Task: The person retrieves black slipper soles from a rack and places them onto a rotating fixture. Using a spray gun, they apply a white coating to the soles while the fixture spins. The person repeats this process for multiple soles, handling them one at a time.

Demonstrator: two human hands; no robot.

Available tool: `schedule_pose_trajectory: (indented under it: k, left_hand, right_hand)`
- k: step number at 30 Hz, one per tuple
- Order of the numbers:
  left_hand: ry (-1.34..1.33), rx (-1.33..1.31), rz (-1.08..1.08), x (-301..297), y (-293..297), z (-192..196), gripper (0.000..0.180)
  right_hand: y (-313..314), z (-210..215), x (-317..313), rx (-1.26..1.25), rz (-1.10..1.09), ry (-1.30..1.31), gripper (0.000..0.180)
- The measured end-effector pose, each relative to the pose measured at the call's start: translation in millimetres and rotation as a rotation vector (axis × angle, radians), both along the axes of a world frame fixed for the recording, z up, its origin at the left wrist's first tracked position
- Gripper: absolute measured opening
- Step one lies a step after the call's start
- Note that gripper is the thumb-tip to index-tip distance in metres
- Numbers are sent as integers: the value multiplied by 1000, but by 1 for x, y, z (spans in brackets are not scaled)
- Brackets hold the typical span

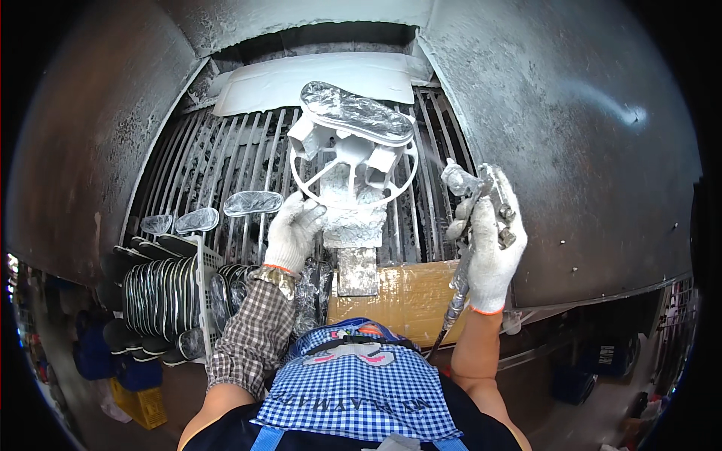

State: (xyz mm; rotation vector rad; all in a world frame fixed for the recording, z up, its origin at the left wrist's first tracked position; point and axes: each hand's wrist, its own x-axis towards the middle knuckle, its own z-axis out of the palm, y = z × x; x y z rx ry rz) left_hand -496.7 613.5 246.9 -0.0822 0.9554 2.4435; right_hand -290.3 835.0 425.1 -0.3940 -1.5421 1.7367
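My right hand [496, 233], in a white knitted glove, is wrapped round a paint-crusted spray gun [460, 180], its nozzle toward the wheel stand. My gloved left hand [293, 231] has its fingers curled at the near left rim of a white spoked wheel [304, 183]. Across the white blocks on that wheel rests a shoe sole [357, 113], its top covered in shiny film and its side edge white. Beneath the wheel is a paint-caked post [355, 225]. Whether my left thumb goes under the rim is hard to see.
Film-covered soles [253, 203] stand in a row at the left over the metal grate [248, 143]. A white plastic basket [207, 282] beside them holds many dark soles [162, 289]. Metal booth walls [571, 135] flank both sides. A taped cardboard sheet [410, 293] lies in front.
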Motion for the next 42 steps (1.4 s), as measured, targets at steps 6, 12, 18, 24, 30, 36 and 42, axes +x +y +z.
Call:
schedule_pose_trajectory:
  k: [6,12,18,24,30,36,42]
  left_hand:
    - [-60,27,-154,28,24,4,40]
    - [-102,77,-167,36,35,16,44]
    - [-39,68,-162,17,17,20,47]
    - [-9,58,-134,3,-2,21,54]
    - [-7,24,-96,-11,-7,29,51]
    - [28,31,-84,-27,-12,35,38]
    - [9,41,-35,-38,-11,38,38]
  right_hand:
    - [-4,5,11,-50,117,-4,50]
    - [1,6,14,-60,107,-9,49]
    - [1,5,15,-61,98,-2,52]
    - [0,1,15,-50,205,-38,54]
    - [1,-9,8,-91,244,-17,53]
    - [-1,-17,-8,-36,259,-13,51]
    - [4,-27,-29,27,193,23,52]
